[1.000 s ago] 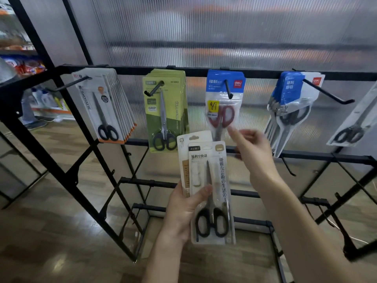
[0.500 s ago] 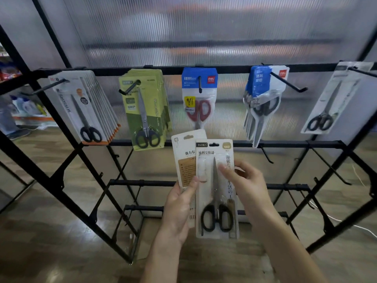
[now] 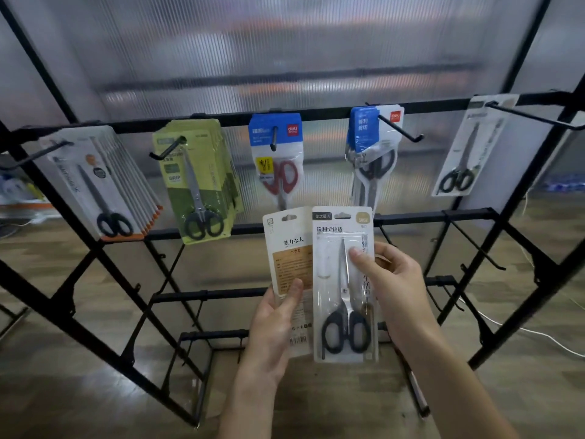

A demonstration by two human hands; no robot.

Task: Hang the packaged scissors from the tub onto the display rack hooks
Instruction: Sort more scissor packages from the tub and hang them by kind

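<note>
I hold two white scissor packs in front of the black display rack (image 3: 316, 112). My left hand (image 3: 275, 324) grips the rear pack (image 3: 286, 248), which shows its printed back. My right hand (image 3: 389, 286) pinches the front pack (image 3: 335, 299) with black-handled scissors, thumb on its face. On the top rail hang a white stack (image 3: 104, 185), a green stack (image 3: 196, 182), a blue pack with red scissors (image 3: 277, 153), a blue bunch (image 3: 372, 144) and a pale pack (image 3: 471, 147). The tub is out of view.
Bare black hooks (image 3: 465, 248) stick out from the lower rails at the right. A ribbed translucent panel (image 3: 285, 52) stands behind the rack. The floor is wood-look, with a white cable (image 3: 544, 335) lying at the right.
My right hand came back from the red-scissors pack and took hold of the front pack. The view shifted right, so the rack slid left and the pale pack came into view.
</note>
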